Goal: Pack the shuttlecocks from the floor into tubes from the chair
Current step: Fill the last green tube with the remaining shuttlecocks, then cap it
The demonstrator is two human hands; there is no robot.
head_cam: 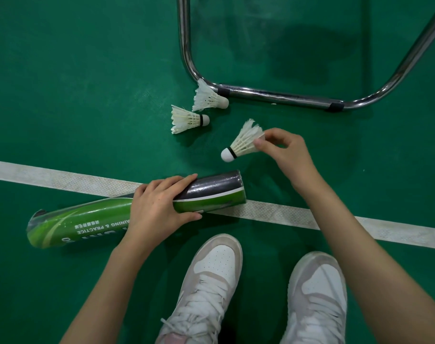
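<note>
A green and black shuttlecock tube [92,218] lies sideways across the white court line, its right end toward the middle. My left hand [157,207] grips the tube around its middle. My right hand [283,151] pinches the feather skirt of a white shuttlecock [243,142], cork pointing down-left, just above the tube's right end. Two more white shuttlecocks lie on the green floor: one [188,119] left of centre, another [209,97] touching the chair's metal frame.
The chrome tubular chair base [273,94] curves across the upper right on the green floor. A white court line [298,214] runs diagonally under the tube. My two pale sneakers [211,281] stand at the bottom centre.
</note>
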